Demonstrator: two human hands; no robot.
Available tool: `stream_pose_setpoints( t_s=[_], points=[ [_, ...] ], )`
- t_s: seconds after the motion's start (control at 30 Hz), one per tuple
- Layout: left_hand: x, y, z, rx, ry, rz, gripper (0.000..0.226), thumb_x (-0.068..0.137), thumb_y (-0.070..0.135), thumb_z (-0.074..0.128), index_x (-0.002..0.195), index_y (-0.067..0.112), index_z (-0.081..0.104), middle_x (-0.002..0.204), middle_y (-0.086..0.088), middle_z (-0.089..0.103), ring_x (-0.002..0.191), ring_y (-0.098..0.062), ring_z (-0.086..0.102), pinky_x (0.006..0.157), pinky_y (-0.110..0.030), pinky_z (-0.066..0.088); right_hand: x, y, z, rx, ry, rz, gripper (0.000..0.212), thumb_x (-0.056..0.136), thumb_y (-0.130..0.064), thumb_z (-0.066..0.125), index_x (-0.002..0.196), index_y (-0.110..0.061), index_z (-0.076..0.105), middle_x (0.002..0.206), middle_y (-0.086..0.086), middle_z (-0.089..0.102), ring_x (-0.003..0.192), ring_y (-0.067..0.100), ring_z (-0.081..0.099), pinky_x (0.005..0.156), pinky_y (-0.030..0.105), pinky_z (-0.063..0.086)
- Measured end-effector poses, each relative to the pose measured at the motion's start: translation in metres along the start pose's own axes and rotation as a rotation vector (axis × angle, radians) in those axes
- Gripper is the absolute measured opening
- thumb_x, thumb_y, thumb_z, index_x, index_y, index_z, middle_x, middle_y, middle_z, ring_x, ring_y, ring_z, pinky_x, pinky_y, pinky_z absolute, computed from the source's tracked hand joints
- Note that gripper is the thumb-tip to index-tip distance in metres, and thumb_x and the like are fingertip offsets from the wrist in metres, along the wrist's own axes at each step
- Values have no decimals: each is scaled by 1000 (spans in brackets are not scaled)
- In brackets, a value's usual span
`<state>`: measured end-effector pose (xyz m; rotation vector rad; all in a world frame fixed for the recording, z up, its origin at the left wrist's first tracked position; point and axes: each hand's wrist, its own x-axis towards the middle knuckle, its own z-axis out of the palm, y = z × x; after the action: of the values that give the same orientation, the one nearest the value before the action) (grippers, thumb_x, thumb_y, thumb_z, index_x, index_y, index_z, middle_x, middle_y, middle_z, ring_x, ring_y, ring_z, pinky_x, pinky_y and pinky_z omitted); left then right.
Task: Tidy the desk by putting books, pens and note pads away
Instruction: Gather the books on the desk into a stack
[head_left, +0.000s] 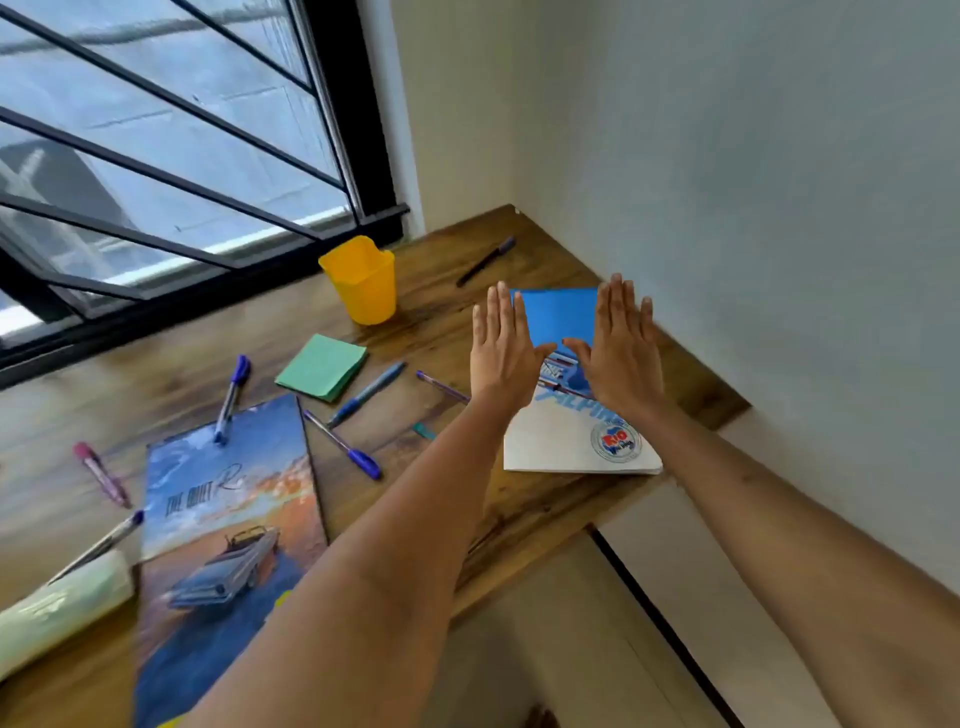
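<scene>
My left hand (503, 347) and my right hand (621, 347) hover flat, fingers straight, above a blue and white book (558, 317) at the desk's right end. Neither hand holds anything. A larger book with a car on its cover (228, 525) lies at the front left. A green pad of notes (322, 367) sits mid-desk beside an empty yellow cup (361, 280). Several pens lie scattered: a blue one (366, 394), a capped one (344, 446), a purple one (441, 386), a dark one (485, 261) near the corner, another (232, 397) resting on the car book.
The wooden desk (405, 332) fits into a corner, with a barred window (156, 156) behind and a white wall (753, 208) at right. A pink marker (101, 474), a clear pen (98, 545) and a pale green roll (57, 608) lie at the left.
</scene>
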<state>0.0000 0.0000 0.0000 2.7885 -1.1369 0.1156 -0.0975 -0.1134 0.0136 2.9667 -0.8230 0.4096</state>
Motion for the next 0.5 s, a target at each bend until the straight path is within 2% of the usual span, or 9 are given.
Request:
stream_pose_setpoints(
  t_s=[0.1, 0.17, 0.23, 0.33, 0.43, 0.5],
  points=[
    [2, 8, 8, -20, -154, -129, 81, 99, 51, 32, 151, 1, -2, 160, -20, -6, 149, -33, -4, 122, -44, 6, -2, 3, 5, 156, -128, 167, 84, 96, -47, 45, 151, 1, 3, 159, 21, 8, 146, 35, 16, 119, 42, 16],
    [5, 11, 11, -69, -206, -225, 84, 95, 50, 46, 151, 0, 10, 157, -22, 16, 145, -36, 17, 117, -43, 23, -2, 2, 7, 246, -202, 277, 84, 96, -44, 49, 151, 0, 2, 158, 22, 10, 144, 36, 21, 114, 43, 24],
    [8, 15, 9, -83, -169, -263, 79, 91, 47, 56, 146, 0, 24, 146, -18, 37, 133, -33, 35, 105, -39, 37, 0, -1, 7, 287, -250, 373, 83, 95, -41, 51, 151, 0, 5, 156, 22, 19, 140, 38, 26, 110, 46, 29],
    [18, 23, 0, -211, -188, -360, 71, 89, 31, 64, 142, -1, 30, 139, -17, 40, 125, -33, 41, 97, -36, 43, 10, -2, 11, 347, -269, 521, 77, 92, -38, 57, 147, 2, 21, 145, 20, 38, 129, 37, 37, 101, 43, 35],
    [26, 24, -4, -400, -290, -560, 70, 84, 25, 70, 138, 1, 34, 137, -20, 39, 125, -34, 39, 99, -37, 42, 22, 6, 12, 419, -249, 594, 47, 87, -29, 62, 123, 0, 51, 125, 16, 56, 114, 34, 52, 92, 37, 41],
    [30, 15, -3, -556, -311, -664, 70, 77, 25, 79, 132, 3, 41, 134, -20, 46, 124, -33, 45, 99, -38, 43, 27, 14, 8, 506, -263, 625, 27, 86, -22, 63, 103, -1, 59, 111, 13, 62, 101, 30, 59, 86, 36, 47]
  ],
)
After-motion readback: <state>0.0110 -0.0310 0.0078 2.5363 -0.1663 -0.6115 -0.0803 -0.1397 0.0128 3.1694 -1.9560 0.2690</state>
